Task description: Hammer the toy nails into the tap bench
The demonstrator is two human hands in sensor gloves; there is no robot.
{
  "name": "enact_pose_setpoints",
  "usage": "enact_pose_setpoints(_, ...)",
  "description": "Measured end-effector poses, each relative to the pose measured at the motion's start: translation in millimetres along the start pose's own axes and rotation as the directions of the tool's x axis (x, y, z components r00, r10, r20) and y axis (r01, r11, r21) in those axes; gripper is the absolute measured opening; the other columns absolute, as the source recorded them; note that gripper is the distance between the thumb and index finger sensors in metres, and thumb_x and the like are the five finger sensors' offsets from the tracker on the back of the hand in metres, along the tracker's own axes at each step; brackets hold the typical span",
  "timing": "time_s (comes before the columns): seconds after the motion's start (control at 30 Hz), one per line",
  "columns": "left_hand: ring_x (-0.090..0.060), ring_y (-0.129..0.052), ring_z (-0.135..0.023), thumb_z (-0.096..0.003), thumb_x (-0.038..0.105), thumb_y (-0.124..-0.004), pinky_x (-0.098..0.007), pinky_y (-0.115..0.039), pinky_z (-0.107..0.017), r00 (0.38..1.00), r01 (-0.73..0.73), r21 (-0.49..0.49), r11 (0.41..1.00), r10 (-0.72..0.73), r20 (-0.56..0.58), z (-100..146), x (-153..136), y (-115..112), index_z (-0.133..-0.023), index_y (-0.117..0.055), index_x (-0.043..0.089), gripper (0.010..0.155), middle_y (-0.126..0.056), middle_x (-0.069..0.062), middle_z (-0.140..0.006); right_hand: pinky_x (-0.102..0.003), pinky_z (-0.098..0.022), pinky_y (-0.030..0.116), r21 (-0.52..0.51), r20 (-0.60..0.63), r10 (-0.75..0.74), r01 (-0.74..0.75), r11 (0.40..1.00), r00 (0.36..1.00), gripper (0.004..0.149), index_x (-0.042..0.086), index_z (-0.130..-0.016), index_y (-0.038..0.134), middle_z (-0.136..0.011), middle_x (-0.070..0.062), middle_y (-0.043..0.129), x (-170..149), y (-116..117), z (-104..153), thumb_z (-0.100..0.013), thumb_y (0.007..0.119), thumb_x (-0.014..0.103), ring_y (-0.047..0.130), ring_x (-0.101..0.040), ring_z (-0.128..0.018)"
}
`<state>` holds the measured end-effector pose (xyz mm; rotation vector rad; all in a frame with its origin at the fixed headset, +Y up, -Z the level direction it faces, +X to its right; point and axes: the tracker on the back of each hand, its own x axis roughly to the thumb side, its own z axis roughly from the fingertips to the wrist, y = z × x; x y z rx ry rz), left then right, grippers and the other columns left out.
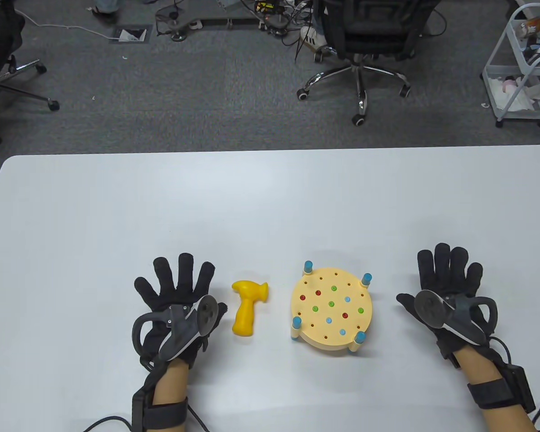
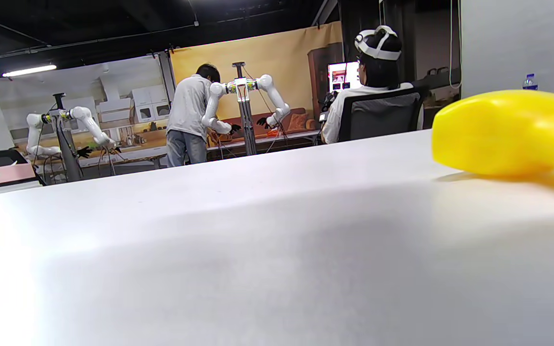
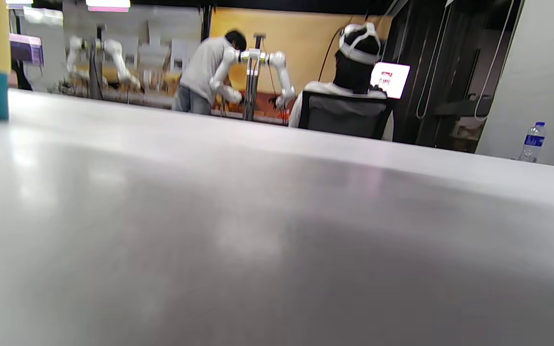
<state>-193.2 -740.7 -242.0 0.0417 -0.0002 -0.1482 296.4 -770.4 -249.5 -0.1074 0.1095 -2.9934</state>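
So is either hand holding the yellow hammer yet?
No, the yellow hammer lies on the table between the left hand and the tap bench, with both hands flat and the right hand apart from it.

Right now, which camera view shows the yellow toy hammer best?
The table view: the whole yellow toy hammer lies there on the white table, between the left hand and the tap bench. The left wrist view catches only one close, cropped part of it. The right wrist view does not show it.
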Motion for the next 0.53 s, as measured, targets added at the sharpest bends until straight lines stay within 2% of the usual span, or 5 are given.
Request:
enact_pose_setpoints(0.27,-0.047,0.004,-0.105,-0.0308,0.072,-0.051,-0.079,-0.005,-0.065,0.999,0.002,-0.017,1.000,-0.001,0.036,0,8,-2,-0.101,-0.010,0.047,0.085,0.007,0.002,-0.116,-0.078,-0.062,0.008,0.058,0.034,-0.049,0.047,0.997,0.998,0.097,0.018,-0.106,-0.008,-0.109,-0.021,-0.015,3,2,1,-0.041,0.039,0.072,-0.008,-0.058,-0.099)
enact_pose_setpoints(0.53,-0.047,0.004,-0.105,-0.0309,0.072,-0.051,-0.079,-0.005,-0.065,0.998,0.008,-0.019,1.000,-0.007,0.057,0,12,-2,-0.101,-0.011,0.047,0.085,0.007,0.003,-0.116,-0.078,-0.060,0.006,0.170,0.056,-0.109,0.098,0.981,0.992,0.097,0.020,-0.106,-0.009,-0.108,-0.020,-0.017,6,3,2,-0.040,0.038,0.073,-0.012,-0.059,-0.097)
